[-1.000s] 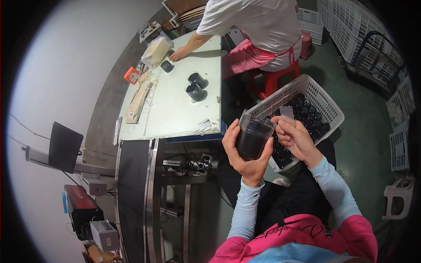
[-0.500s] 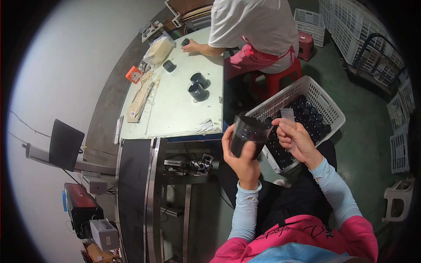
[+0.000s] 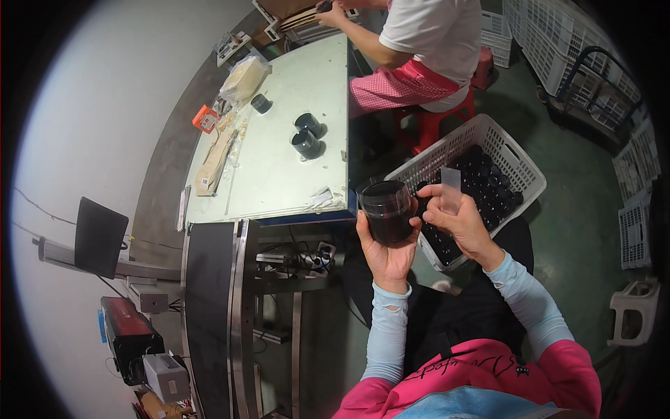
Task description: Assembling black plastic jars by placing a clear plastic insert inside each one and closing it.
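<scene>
My left hand [image 3: 388, 264] is wrapped round a dark, glossy jar [image 3: 389, 213] with a clear upper rim, held upright in front of me. Beside it my right hand [image 3: 466, 227] pinches a translucent plastic strip [image 3: 451, 187] that stands up between thumb and fingers. The right fingertips are close to the jar's side; whether they touch it I cannot tell. Just beyond both hands, a white plastic crate [image 3: 518, 148] holds many small dark, shiny pieces [image 3: 488, 180].
Two dark jars [image 3: 306, 145] stand close together on the pale table [image 3: 269, 181], with another jar [image 3: 261, 104] farther off. A conveyor belt [image 3: 211, 293] runs at left. A co-worker [image 3: 429, 45] sits on a red stool [image 3: 426, 129]. Stacked crates [image 3: 551, 49] stand far right.
The jar has been turned in my left hand and sits slightly lower and left. My right hand has shifted a little left with the strip. The co-worker's hand has left the table, raising a dark object.
</scene>
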Tool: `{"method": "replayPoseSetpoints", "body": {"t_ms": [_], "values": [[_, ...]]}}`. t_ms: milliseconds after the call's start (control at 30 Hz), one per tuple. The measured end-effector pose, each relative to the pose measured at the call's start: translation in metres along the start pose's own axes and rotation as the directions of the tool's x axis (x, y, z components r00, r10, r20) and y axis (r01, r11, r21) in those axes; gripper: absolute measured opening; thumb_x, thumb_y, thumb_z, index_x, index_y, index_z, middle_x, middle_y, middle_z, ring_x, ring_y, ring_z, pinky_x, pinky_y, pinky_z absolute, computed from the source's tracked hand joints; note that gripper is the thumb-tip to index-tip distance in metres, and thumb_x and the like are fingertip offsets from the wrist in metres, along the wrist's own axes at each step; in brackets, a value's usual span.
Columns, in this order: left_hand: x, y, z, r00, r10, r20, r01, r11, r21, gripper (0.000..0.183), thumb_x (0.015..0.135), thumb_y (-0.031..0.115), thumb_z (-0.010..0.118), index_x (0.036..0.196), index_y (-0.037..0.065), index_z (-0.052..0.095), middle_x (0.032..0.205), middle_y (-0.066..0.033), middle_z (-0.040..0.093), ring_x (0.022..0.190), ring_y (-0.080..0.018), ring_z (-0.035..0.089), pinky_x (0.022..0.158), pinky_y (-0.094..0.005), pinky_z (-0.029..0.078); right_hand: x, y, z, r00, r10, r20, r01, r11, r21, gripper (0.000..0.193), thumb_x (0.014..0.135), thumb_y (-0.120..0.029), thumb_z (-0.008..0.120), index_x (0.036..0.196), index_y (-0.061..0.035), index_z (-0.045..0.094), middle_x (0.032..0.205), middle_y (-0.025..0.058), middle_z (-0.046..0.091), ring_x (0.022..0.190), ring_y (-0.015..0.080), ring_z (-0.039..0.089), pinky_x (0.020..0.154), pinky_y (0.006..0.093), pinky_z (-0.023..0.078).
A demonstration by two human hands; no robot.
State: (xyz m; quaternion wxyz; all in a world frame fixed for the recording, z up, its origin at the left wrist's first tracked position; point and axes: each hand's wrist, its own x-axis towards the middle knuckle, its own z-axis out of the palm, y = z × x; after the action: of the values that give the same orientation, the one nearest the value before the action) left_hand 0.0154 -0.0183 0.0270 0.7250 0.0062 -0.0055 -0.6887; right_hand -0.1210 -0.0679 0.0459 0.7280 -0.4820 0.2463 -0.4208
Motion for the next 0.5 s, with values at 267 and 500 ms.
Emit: {"method": "replayPoseSetpoints", "body": {"t_ms": [267,500], "values": [[0.001,-0.016,-0.006,0.993,0.09,0.077,-0.096,0.992,0.077,0.056,0.081,0.035,0.06,0.124,0.004,0.04,0.118,-0.0172,0.048,0.104,-0.0314,0.049,0.086,-0.0428,0.045,0.004,0.018,0.006,0.993,-0.118,-0.012,0.116,0.989,-0.087,0.056,0.068,-0.004,0.074,0.117,0.0041,0.047,0.08,-0.0027,0.049,0.079,0.0048,0.048,0.07,0.0185,0.041],[-0.001,-0.013,-0.009,0.989,0.131,0.064,-0.146,0.931,0.335,0.057,0.078,0.017,0.065,0.125,0.001,0.037,0.121,-0.0166,0.046,0.112,-0.0286,0.045,0.097,-0.0397,0.036,0.008,0.015,0.007,0.998,-0.07,0.006,0.07,0.997,0.042,0.056,0.068,0.001,0.072,0.118,0.0045,0.046,0.098,0.0048,0.055,0.095,0.0101,0.051,0.085,0.0235,0.042]]}}
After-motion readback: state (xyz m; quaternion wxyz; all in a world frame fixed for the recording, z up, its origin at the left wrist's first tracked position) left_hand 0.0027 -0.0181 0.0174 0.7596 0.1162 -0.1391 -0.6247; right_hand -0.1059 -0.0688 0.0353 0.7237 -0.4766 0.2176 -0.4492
